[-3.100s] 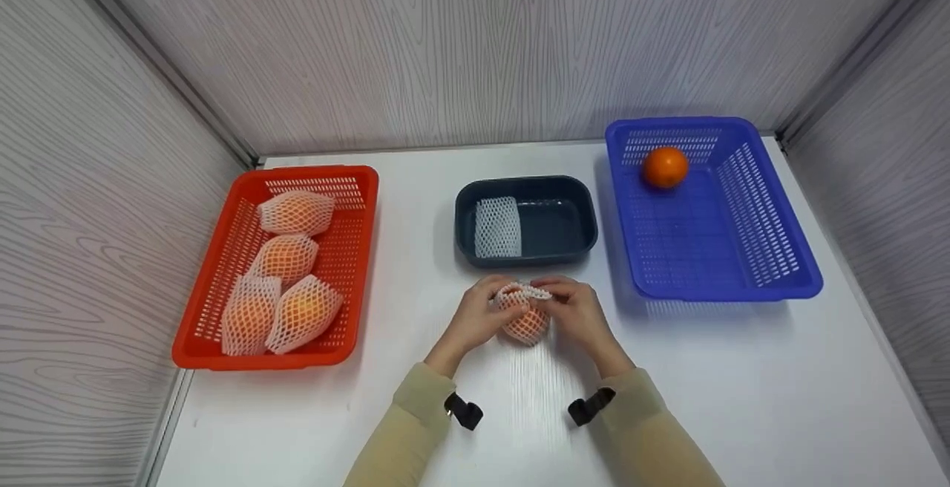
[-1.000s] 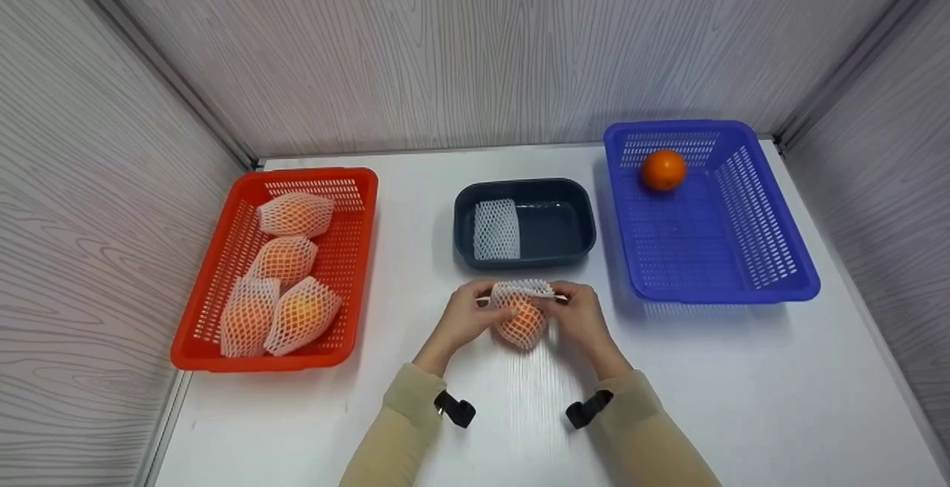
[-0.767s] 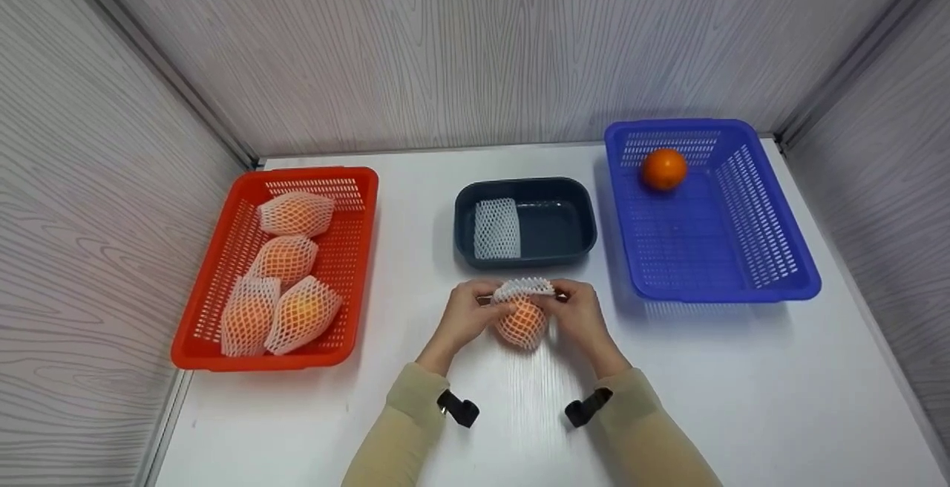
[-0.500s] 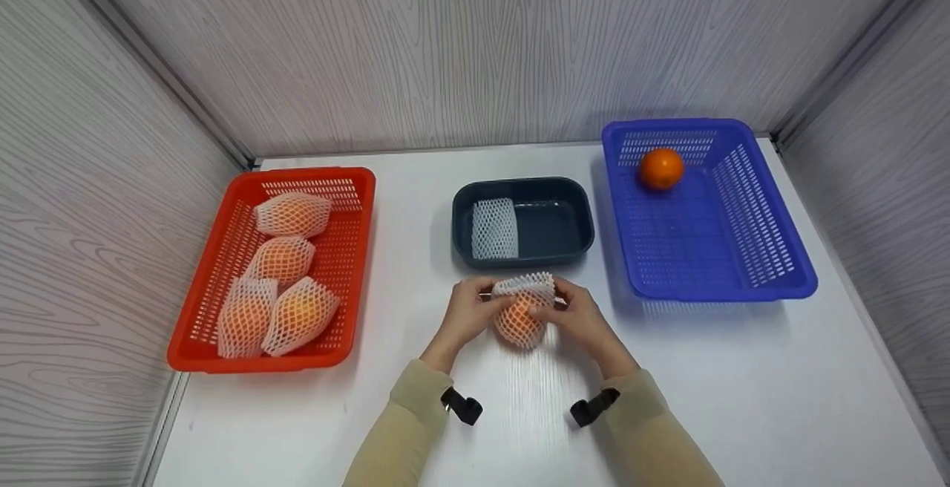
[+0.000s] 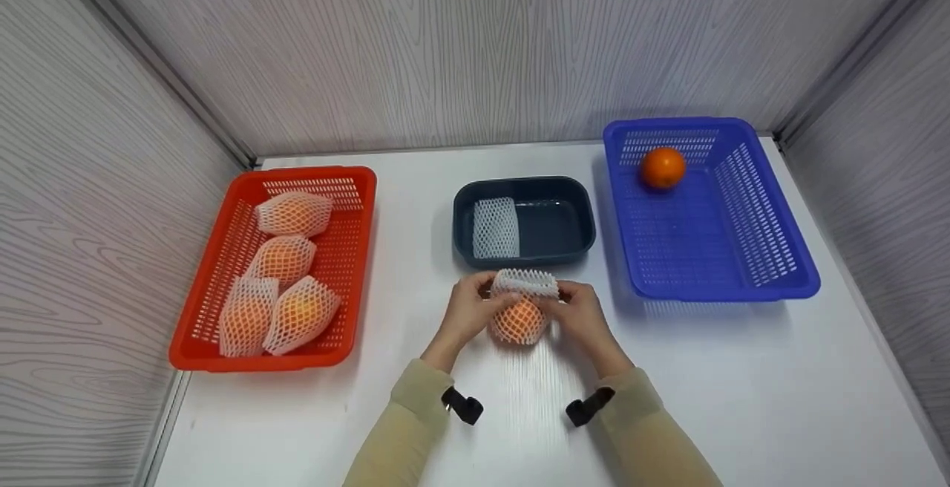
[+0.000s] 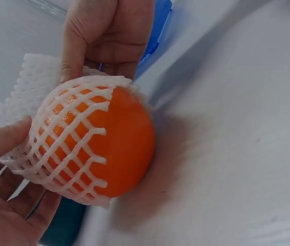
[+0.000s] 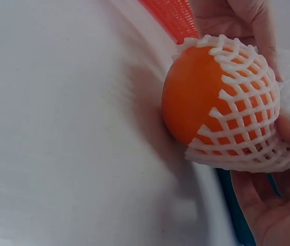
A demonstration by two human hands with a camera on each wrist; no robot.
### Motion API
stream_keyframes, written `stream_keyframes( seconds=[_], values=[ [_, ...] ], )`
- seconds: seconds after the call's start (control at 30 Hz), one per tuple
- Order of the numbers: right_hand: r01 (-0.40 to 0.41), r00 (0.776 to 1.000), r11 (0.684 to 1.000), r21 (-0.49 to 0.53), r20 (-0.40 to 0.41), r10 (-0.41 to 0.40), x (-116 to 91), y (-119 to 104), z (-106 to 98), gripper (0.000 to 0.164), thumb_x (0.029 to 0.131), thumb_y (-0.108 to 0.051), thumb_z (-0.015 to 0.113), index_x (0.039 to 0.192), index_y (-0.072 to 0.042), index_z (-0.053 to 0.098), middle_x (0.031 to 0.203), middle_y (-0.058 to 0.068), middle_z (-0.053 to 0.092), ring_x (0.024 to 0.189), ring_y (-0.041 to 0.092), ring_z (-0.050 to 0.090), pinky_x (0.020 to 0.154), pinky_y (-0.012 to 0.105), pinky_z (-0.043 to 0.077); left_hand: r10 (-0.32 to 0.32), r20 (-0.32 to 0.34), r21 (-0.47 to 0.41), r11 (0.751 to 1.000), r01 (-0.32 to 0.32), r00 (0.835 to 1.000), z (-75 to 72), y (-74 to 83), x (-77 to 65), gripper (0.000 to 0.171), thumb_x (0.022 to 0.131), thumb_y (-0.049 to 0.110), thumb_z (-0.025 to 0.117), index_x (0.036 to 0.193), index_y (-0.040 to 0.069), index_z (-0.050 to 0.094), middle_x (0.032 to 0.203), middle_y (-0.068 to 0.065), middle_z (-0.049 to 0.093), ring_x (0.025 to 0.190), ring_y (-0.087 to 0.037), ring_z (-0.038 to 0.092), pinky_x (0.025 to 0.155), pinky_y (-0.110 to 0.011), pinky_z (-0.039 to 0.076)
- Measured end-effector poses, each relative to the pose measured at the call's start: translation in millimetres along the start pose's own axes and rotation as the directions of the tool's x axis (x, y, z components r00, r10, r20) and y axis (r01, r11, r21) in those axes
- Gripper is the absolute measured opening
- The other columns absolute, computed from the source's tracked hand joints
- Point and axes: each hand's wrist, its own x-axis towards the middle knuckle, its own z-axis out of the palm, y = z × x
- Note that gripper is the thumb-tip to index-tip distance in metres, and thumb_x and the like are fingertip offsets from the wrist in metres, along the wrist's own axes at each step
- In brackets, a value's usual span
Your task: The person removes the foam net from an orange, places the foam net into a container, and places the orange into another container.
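Near the front of the dark bowl, an orange (image 6: 132, 143) sits partly inside a white foam net sleeve (image 5: 526, 283). My left hand (image 5: 467, 313) pinches the sleeve from the left, thumb on the near side and fingers behind. From the right, my right hand (image 5: 584, 315) pinches it the same way. Both wrist views show the sleeve's cut edge reaching partway over the fruit, with the end toward the table bare. Past the thumbs, the sleeve's far part stands out loose beyond the orange.
A dark blue bowl (image 5: 558, 255) with a flat foam net sleeve (image 5: 496, 229) stands just beyond my hands. On the left, a red basket (image 5: 343, 279) holds several net-wrapped oranges (image 5: 300, 316). The blue basket (image 5: 690, 249) at right contains one bare orange (image 5: 663, 168).
The sleeve's far part, bunched around the fruit's top earlier, now extends further away from me beyond the orange. Both hands stay almost in place, still gripping the sleeve.
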Motion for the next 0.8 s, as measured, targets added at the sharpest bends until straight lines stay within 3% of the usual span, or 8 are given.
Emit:
stream_keyframes(
  seconds=[0.1, 0.2, 0.27, 0.5, 0.63, 0.8],
  values=[
    [0.018, 0.999, 1.0, -0.012, -0.048, -0.018, 7, 10, 3, 0.017, 0.082, 0.001, 0.075, 0.099, 0.006, 0.073, 0.094, 0.013, 0.072, 0.085, 0.018, 0.065, 0.073, 0.026, 0.052, -0.045, 0.071, -0.011, 0.999, 0.046, 0.996, -3.3, -1.3, -2.2, 0.04, 0.084, 0.024, 0.08, 0.115, 0.002, 0.067, 0.108, -0.007, 0.066, 0.1, -0.022, 0.063, 0.086, -0.035, 0.052],
    [0.018, 0.996, 1.0, -0.014, -0.083, -0.019, 16, 25, 6, 0.016, 0.081, -0.002, 0.077, 0.097, 0.001, 0.076, 0.092, 0.011, 0.073, 0.087, 0.021, 0.067, 0.073, 0.028, 0.054, -0.078, 0.094, 0.002, 0.997, 0.078, 0.993, -5.4, -2.9, -3.5, 0.039, 0.084, 0.026, 0.08, 0.112, 0.002, 0.068, 0.107, -0.008, 0.065, 0.1, -0.023, 0.063, 0.084, -0.035, 0.053],
    [0.02, 0.995, 0.999, -0.025, -0.098, -0.023, 22, 35, 7, 0.014, 0.08, -0.003, 0.079, 0.095, -0.003, 0.077, 0.09, 0.008, 0.073, 0.084, 0.019, 0.067, 0.072, 0.028, 0.055, -0.064, 0.074, 0.01, 0.998, 0.064, 0.995, -5.7, -3.1, -2.6, 0.033, 0.083, 0.024, 0.081, 0.105, 0.002, 0.071, 0.104, -0.006, 0.066, 0.098, -0.021, 0.063, 0.084, -0.033, 0.053],
    [0.082, 0.994, 0.996, -0.016, -0.068, -0.083, 24, 32, 8, 0.014, 0.082, -0.002, 0.078, 0.096, 0.0, 0.076, 0.087, 0.009, 0.072, 0.076, 0.017, 0.062, 0.066, 0.024, 0.05, 0.02, -0.016, 0.042, 0.999, -0.019, 1.0, -1.7, 1.4, 2.2, 0.016, 0.079, 0.01, 0.082, 0.092, 0.002, 0.076, 0.095, -0.003, 0.069, 0.092, -0.018, 0.062, 0.082, -0.032, 0.054],
    [0.101, 0.995, 0.994, 0.032, -0.016, -0.101, 22, 34, 5, 0.035, 0.081, -0.004, 0.079, 0.115, 0.002, 0.069, 0.103, 0.012, 0.07, 0.094, 0.022, 0.062, 0.082, 0.033, 0.051, 0.024, -0.051, 0.071, 0.997, -0.02, 0.998, -0.1, 2.5, 2.5, 0.016, 0.083, 0.012, 0.079, 0.096, 0.004, 0.074, 0.093, -0.002, 0.07, 0.089, -0.016, 0.064, 0.08, -0.032, 0.054],
    [0.039, 0.994, 0.999, 0.017, 0.104, -0.041, 16, 39, 3, 0.077, 0.077, -0.01, 0.084, 0.144, -0.003, 0.046, 0.129, 0.015, 0.057, 0.118, 0.032, 0.053, 0.097, 0.047, 0.045, 0.003, -0.098, 0.091, 0.996, 0.006, 0.995, 0.7, 0.6, 2.6, 0.018, 0.085, 0.014, 0.076, 0.099, 0.004, 0.071, 0.094, -0.003, 0.069, 0.087, -0.015, 0.061, 0.078, -0.033, 0.051]
  ],
)
